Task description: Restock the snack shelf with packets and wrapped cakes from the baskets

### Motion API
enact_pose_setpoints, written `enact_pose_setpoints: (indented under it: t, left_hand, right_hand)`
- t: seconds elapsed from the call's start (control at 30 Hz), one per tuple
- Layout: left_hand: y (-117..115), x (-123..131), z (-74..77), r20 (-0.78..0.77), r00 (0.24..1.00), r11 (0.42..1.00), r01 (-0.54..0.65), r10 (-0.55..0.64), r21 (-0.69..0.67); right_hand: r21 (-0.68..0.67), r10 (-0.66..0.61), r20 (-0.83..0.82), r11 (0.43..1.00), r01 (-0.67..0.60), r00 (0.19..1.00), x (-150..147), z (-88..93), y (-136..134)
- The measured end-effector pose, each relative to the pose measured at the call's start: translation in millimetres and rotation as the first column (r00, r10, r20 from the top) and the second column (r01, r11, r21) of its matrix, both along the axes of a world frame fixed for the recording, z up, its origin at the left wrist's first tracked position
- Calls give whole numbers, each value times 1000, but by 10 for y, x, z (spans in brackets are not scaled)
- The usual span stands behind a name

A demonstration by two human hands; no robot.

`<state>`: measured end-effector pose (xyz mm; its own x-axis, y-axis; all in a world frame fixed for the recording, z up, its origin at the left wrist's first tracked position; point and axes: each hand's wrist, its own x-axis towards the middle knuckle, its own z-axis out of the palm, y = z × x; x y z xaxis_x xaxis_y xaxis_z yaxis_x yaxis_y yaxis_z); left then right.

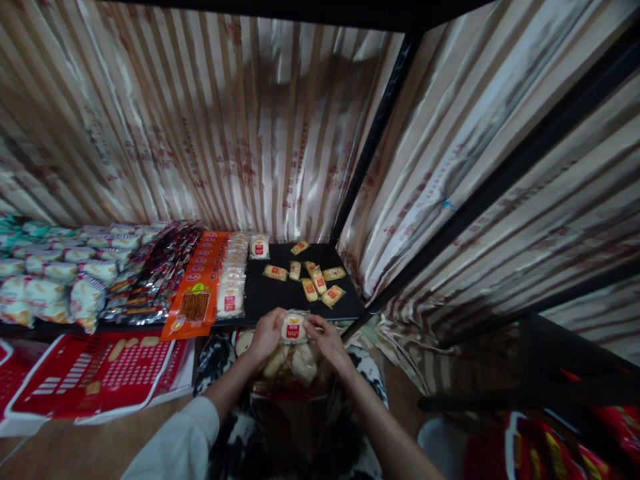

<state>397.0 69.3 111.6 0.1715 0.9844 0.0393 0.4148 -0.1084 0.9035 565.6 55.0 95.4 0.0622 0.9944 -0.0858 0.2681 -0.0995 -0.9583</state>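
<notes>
Between my two hands is a clear-wrapped rice cracker packet (293,327) with a red and yellow label, held above my lap just in front of the shelf edge. My left hand (267,335) grips its left side, fingers closed. On its right side, my right hand (326,339) pinches the wrapper. Below it, an open bag (295,365) holds several more wrapped crackers. A row of similar packets (231,298) stands on the black shelf (257,293), with one single packet (259,247) beside its far end.
Several small yellow-wrapped snacks (310,289) lie loose on the shelf's right part. Left of the cracker row are an orange snack bag (193,300), dark shiny packets (163,263) and white packets (85,300). Black posts (380,133) and a striped curtain (225,120) bound the shelf.
</notes>
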Motion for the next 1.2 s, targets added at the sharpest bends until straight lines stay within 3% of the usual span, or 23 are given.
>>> enact_pose_setpoints:
  t: [0.1,0.2,0.37,0.47,0.6,0.8,0.93,1.2]
  left_hand:
    - [115,-71,88,58,997,998,-38,40,-41]
    - [257,-124,150,52,996,995,-72,75,-63]
    - [495,-202,306,-58,955,950,-295,290,-106]
    - [600,-268,405,-90,921,922,-384,379,-46]
    - [717,-353,464,-129,904,912,-400,408,85]
    - [919,-369,396,-264,874,910,-364,407,199]
    - [1032,-303,303,-305,882,932,-326,361,160]
    - [1197,-121,96,-299,906,954,-293,298,63]
  right_hand:
    - [-25,79,-197,996,-86,977,-90,83,81]
    - [-37,106,-275,992,-121,955,-189,165,180]
    - [-36,77,-327,995,-93,942,-417,259,483]
    - [-46,77,-392,994,-103,917,-602,297,724]
    - [-95,47,-405,991,-93,913,-855,310,1064]
    - [-185,-54,-511,982,-48,858,-1124,236,1479]
    - [-206,-84,-547,978,-36,833,-1102,116,1613]
    - [83,-148,-265,981,175,953,-859,-56,1815]
